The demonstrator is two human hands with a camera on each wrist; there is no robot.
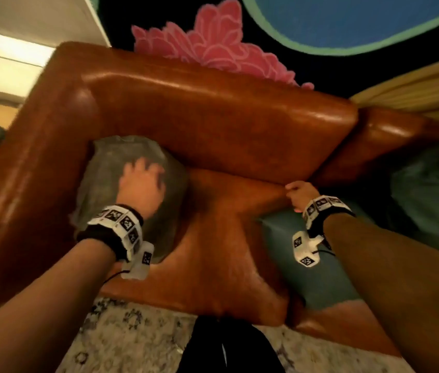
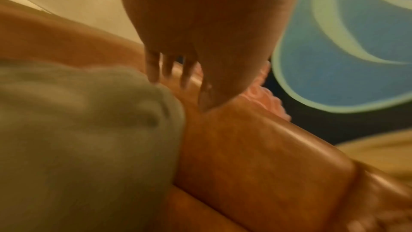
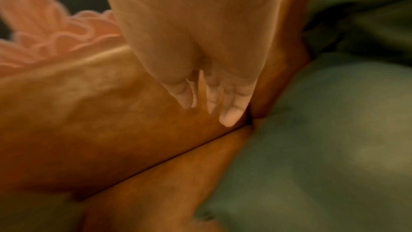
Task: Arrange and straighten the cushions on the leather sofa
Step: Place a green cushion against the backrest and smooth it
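The rumpled grey-green fabric cushion (image 1: 121,184), lying left of frame centre in the tan leather sofa's (image 1: 213,125) corner, was pressed by the flat, spread left hand (image 1: 141,184), while the curled right hand (image 1: 300,193), at centre right, was seen gripping the tan leather seat cushion's (image 1: 213,251) rear corner.

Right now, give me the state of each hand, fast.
Left hand: open, fingers spread, resting on the grey cushion.
Right hand: fingers at the leather back cushion's lower corner; open or gripping cannot be told.
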